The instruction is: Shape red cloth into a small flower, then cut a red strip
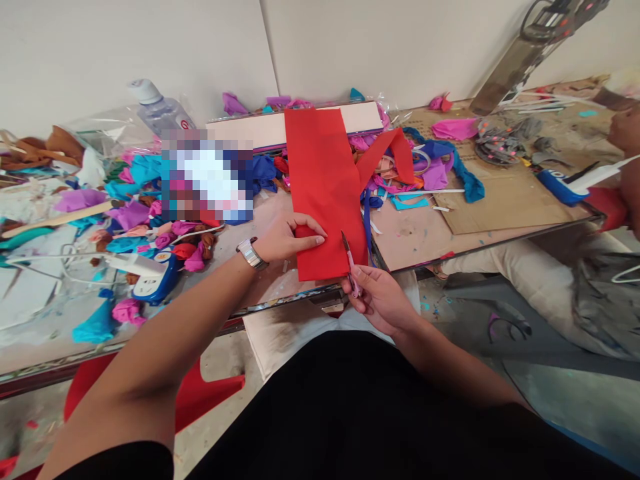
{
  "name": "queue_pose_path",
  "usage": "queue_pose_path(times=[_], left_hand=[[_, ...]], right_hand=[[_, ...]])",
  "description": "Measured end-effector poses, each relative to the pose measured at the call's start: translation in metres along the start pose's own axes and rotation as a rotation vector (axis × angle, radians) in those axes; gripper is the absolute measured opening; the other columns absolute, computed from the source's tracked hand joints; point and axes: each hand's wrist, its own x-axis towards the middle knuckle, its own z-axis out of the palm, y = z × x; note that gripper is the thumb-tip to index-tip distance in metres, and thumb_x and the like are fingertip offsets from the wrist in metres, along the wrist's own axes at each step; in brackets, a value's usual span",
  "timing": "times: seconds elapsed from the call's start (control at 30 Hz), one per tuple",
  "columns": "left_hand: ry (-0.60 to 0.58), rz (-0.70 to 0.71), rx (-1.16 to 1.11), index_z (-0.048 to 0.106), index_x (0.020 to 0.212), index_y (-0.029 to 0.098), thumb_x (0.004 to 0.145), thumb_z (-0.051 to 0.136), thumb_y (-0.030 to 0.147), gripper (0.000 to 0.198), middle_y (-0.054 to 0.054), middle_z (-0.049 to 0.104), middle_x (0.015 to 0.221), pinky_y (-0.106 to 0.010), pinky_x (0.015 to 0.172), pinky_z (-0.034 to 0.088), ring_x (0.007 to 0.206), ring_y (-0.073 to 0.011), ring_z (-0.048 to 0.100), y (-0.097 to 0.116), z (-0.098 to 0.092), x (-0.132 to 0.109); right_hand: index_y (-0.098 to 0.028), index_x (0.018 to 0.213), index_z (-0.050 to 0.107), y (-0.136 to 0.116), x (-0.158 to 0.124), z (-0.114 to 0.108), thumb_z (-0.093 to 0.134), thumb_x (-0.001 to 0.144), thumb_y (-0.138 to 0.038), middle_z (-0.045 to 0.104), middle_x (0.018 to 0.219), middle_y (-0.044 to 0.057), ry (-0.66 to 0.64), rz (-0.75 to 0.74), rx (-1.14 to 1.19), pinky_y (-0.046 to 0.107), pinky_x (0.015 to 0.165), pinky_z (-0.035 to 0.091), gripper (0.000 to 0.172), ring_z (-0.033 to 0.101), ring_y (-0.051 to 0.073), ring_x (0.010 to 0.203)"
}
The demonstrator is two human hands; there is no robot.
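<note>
A long strip of red fabric (320,173) lies across the table and reaches its front edge. My left hand (285,237) rests on the left side of the fabric, fingers stretched out and thumb apart. Small pink-handled scissors (354,270) are in my right hand (377,293), their dark blades pointing up over the lower part of the fabric. Whether the blades touch the cloth I cannot tell. A narrower red fabric piece (387,157) angles off to the right of the strip.
Colourful fabric scraps (135,213) crowd the left of the table. A water bottle (160,110) stands at the back. Blue-and-white power strips (155,277) and cardboard (485,207) lie around. Another person's arm (627,147) shows at the right. Part of the view is pixelated.
</note>
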Motion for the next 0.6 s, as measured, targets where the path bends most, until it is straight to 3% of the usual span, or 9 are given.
queue_pose_path(times=[0.6], left_hand=[[0.007, -0.032, -0.02, 0.084, 0.092, 0.016, 0.082, 0.088, 0.054, 0.039, -0.011, 0.083, 0.095, -0.029, 0.079, 0.059, 0.083, -0.0195, 0.075, 0.0009, 0.0017, 0.0001]], right_hand=[[-0.016, 0.077, 0.065, 0.0011, 0.0004, 0.0, 0.091, 0.081, -0.054, 0.067, 0.073, -0.002, 0.008, -0.005, 0.0, 0.019, 0.039, 0.016, 0.046, 0.051, 0.003, 0.042]])
